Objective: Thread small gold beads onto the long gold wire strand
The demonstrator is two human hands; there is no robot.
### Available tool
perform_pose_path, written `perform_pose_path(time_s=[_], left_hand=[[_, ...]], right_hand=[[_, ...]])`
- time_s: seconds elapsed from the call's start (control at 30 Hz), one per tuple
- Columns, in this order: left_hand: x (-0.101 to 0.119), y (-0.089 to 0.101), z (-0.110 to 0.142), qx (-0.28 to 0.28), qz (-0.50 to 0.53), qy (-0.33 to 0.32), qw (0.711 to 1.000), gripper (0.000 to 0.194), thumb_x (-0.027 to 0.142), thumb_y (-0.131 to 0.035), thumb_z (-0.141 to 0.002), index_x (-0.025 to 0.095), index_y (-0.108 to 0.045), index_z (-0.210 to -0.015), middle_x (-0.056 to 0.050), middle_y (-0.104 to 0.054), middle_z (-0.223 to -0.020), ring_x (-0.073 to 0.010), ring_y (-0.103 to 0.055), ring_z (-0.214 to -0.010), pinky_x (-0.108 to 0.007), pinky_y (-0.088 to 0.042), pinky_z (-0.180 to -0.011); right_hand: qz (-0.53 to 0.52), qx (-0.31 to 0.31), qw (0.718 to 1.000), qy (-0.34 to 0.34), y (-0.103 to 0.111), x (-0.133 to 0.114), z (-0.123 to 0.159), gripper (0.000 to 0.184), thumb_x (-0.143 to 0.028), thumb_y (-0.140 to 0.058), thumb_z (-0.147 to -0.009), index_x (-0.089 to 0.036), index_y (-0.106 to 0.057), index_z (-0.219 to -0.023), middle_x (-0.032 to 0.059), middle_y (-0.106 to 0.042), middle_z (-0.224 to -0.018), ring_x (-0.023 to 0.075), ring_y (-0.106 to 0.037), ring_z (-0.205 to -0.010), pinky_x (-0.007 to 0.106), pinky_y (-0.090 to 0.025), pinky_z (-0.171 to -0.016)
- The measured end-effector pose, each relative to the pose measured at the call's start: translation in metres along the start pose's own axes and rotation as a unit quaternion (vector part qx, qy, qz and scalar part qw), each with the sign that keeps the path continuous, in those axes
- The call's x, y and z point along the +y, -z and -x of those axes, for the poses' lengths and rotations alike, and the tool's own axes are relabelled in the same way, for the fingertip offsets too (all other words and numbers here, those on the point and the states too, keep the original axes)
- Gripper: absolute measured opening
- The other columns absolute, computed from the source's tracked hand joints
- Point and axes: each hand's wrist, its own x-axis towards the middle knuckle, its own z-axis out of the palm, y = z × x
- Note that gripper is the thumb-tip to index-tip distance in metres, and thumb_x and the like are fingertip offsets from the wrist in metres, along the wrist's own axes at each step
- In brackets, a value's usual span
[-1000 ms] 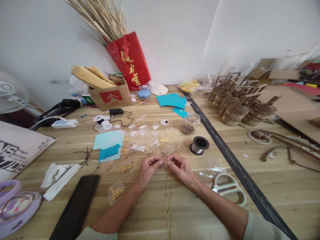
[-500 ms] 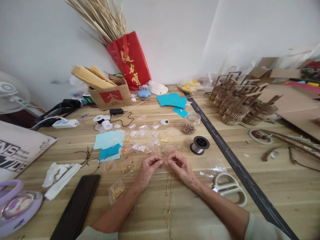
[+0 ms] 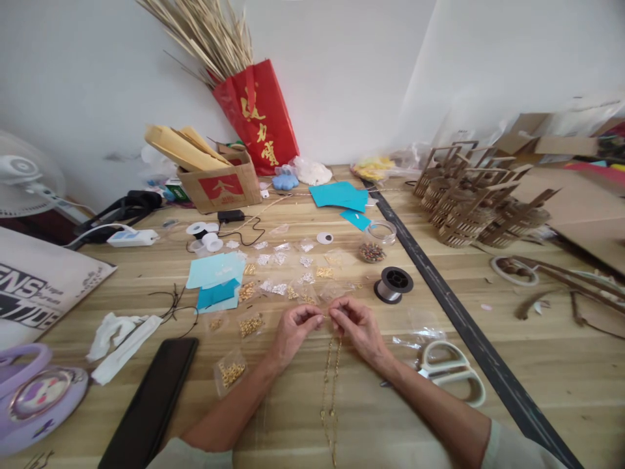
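Note:
My left hand (image 3: 295, 333) is closed in a pinch, thumb against forefinger, on a tiny item too small to name. Facing it, my right hand (image 3: 360, 331) pinches as well, its fingertips almost meeting those of the left. A gold chain necklace (image 3: 334, 378) runs from under the right fingers toward the table's front edge, in two strands with small ornaments partway down. A glint of gold shows between the two sets of fingertips. Just beyond the hands lie small clear bags of gold findings (image 3: 308, 297). Another bag of gold beads (image 3: 231, 372) lies by my left forearm.
White-handled scissors (image 3: 454, 372) lie beside my right forearm, with a wire spool (image 3: 393, 285) farther back. A black phone (image 3: 151, 397) is at the left. Behind are a bead jar (image 3: 372, 253), blue cards (image 3: 336, 195), a cardboard box (image 3: 222, 185) and woven baskets (image 3: 463, 202).
My fingertips have come slightly closer together, the right hand tilting a little downward. The whole view has shifted slightly; the chain stays hanging below the right hand.

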Motion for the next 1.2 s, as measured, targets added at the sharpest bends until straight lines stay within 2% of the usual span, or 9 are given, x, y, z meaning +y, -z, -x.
perform_pose_path(time_s=[0.2,0.4,0.67,0.93,1.2], left_hand=[[0.000,0.000,0.000,0.002,0.002,0.001,1.000,0.022,0.032,-0.072,-0.067,0.012,-0.068,-0.074,-0.002,-0.065,-0.066,-0.0136,-0.057,-0.063,-0.025,-0.047,-0.065],[-0.001,-0.001,-0.001,0.003,0.003,0.005,1.000,0.021,0.032,-0.072,-0.066,0.012,-0.068,-0.073,-0.001,-0.065,-0.065,-0.0134,-0.058,-0.062,-0.025,-0.047,-0.064],[-0.001,0.000,-0.001,0.008,0.008,0.008,1.000,0.018,0.030,-0.072,-0.066,0.013,-0.067,-0.071,0.000,-0.065,-0.064,-0.0127,-0.057,-0.062,-0.024,-0.047,-0.065],[-0.001,0.002,-0.002,0.014,0.014,0.000,1.000,0.019,0.030,-0.073,-0.067,0.013,-0.068,-0.071,-0.001,-0.065,-0.063,-0.0128,-0.058,-0.061,-0.024,-0.048,-0.064],[-0.001,0.002,-0.002,0.015,0.012,-0.007,1.000,0.017,0.029,-0.072,-0.068,0.013,-0.068,-0.071,-0.001,-0.065,-0.063,-0.0127,-0.057,-0.061,-0.024,-0.048,-0.064]], right_hand=[[-0.005,0.009,1.000,-0.006,0.001,0.002,0.000,0.029,-0.043,-0.065,-0.077,-0.017,-0.066,-0.089,-0.0014,-0.056,-0.059,0.0102,-0.048,-0.048,0.022,-0.040,-0.044],[0.018,0.016,1.000,0.002,0.001,0.003,-0.001,0.027,-0.043,-0.064,-0.077,-0.017,-0.068,-0.086,-0.0010,-0.055,-0.059,0.0100,-0.047,-0.047,0.022,-0.038,-0.044],[0.044,-0.011,0.999,0.025,0.003,0.002,0.001,0.024,-0.041,-0.057,-0.084,-0.017,-0.060,-0.080,-0.0010,-0.051,-0.064,0.0099,-0.044,-0.052,0.022,-0.036,-0.047],[0.149,-0.027,0.985,0.083,0.002,-0.009,0.005,0.024,-0.036,-0.046,-0.089,-0.018,-0.051,-0.074,0.0005,-0.048,-0.071,0.0127,-0.045,-0.065,0.022,-0.036,-0.053],[0.168,-0.030,0.983,0.065,0.004,-0.008,0.007,0.022,-0.032,-0.043,-0.089,-0.019,-0.047,-0.072,-0.0013,-0.045,-0.066,0.0116,-0.042,-0.059,0.022,-0.033,-0.051]])
